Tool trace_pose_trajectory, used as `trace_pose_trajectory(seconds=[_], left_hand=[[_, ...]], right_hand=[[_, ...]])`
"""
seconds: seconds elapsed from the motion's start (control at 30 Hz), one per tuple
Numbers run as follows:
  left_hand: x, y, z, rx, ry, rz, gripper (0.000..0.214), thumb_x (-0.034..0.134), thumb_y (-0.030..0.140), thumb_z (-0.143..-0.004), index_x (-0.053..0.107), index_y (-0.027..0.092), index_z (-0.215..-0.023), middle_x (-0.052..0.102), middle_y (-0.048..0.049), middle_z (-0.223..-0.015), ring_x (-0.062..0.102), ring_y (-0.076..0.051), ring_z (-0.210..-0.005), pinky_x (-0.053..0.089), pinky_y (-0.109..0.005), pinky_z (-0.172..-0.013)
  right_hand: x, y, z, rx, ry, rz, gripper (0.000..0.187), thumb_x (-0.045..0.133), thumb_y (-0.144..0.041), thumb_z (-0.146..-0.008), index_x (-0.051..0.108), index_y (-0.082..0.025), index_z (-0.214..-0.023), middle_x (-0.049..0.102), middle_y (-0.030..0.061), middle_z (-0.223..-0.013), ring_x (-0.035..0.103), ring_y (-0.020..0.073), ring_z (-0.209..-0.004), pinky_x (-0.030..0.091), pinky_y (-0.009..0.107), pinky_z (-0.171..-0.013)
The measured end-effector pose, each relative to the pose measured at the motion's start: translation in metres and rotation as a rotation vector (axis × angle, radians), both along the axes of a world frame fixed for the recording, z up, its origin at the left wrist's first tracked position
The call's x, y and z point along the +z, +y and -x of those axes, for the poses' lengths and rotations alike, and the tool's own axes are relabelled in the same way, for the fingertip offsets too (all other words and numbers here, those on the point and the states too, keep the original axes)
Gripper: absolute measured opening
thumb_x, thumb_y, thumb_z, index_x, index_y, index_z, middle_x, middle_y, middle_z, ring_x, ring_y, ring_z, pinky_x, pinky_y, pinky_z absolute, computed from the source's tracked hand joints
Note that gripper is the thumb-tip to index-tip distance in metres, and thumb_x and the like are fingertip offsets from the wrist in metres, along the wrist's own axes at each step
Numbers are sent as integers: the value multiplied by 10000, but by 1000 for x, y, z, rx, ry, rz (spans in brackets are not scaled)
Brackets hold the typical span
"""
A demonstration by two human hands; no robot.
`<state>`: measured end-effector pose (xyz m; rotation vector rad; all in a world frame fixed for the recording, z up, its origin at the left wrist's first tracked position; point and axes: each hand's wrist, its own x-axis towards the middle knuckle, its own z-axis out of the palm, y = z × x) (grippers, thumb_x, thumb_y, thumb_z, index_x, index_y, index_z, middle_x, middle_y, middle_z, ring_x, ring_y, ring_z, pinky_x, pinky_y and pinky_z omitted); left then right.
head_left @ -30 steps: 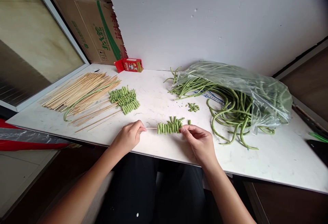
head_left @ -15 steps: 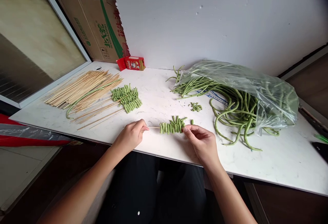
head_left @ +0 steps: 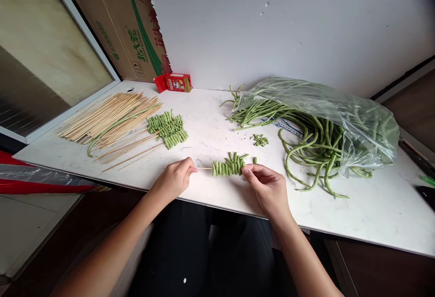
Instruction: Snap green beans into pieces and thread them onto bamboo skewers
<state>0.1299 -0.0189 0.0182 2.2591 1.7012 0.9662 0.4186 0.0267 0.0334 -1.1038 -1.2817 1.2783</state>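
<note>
My left hand is closed around a thin bamboo skewer just above the table's front edge. Short cut pieces of long green bean sit side by side along the skewer, crosswise to it. At its other end, my right hand pinches a bean piece between thumb and fingers; the fingertips partly hide it. A few loose bean pieces lie right behind the row, and a single piece rests beside my right hand. Several filled bean skewers lie together to the left.
Bare bamboo skewers are piled at the left with a long bean across them. A clear plastic bag of long beans spreads over the right side. Small bean ends, a red box and a cardboard carton stand farther back.
Both hands keep their grip and almost the same place. The view has shifted very slightly; nothing else has visibly moved.
</note>
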Motion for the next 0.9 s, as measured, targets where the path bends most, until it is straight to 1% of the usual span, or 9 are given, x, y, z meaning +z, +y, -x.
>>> trace_pose_trajectory(seconds=[0.2, 0.47, 0.73, 0.9], left_hand=[[-1, 0, 0, -1, 3, 10, 213, 496, 37, -936, 529, 240, -881, 770, -11, -860, 738, -175, -761, 519, -263, -672], [-2, 0, 1, -1, 9, 13, 185, 510, 82, -979, 531, 241, -888, 766, -12, -869, 736, -180, -764, 508, -273, -667], [-2, 1, 0, -3, 2, 15, 194, 502, 73, -984, 520, 241, -888, 758, -10, -854, 741, -178, -769, 508, -264, -668], [0, 1, 0, 1, -11, 31, 184, 503, 94, -993, 528, 245, -890, 753, -16, -852, 743, -191, -773, 516, -273, -672]], right_hand=[[2, -1, 1, 0, -3, -3, 255, 875, -452, -821, 828, -208, -879, 798, 61, -885, 697, 186, -782, 572, 300, -738], [0, -1, 1, 2, -25, -16, 270, 861, -472, -829, 817, -209, -873, 799, 68, -893, 716, 206, -802, 596, 325, -760], [2, -3, 2, 17, -39, -18, 269, 872, -465, -817, 825, -207, -876, 811, 75, -898, 739, 219, -819, 614, 341, -792], [0, -1, 0, -3, -40, -10, 274, 875, -471, -813, 825, -213, -887, 812, 73, -907, 733, 220, -826, 605, 342, -794]])
